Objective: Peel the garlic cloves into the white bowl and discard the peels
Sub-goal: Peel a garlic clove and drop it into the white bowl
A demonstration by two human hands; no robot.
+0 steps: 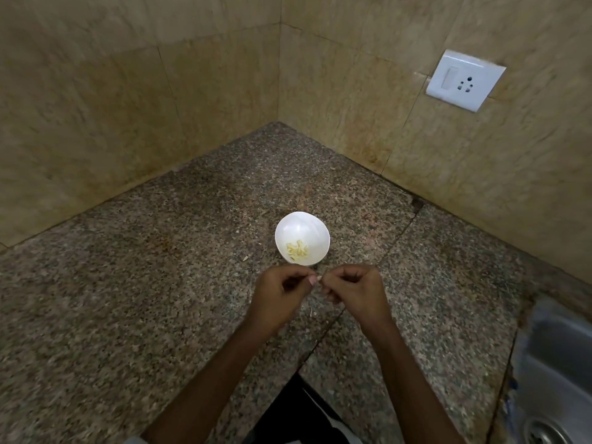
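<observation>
A small white bowl (302, 236) stands on the speckled granite counter (160, 299) and holds several peeled pale-yellow garlic cloves (298, 249). Just in front of the bowl my left hand (278, 296) and my right hand (352, 291) meet fingertip to fingertip, both with curled fingers. Between them they pinch a small garlic clove (318, 278), of which only a pale tip shows. A thin scrap of peel (311, 312) lies on the counter below my hands.
Tiled walls form a corner behind the bowl, with a white switch and socket plate (464, 80) on the right wall. A steel sink (557, 373) with its drain sits at the lower right. A tiny peel scrap (245, 258) lies left of the bowl.
</observation>
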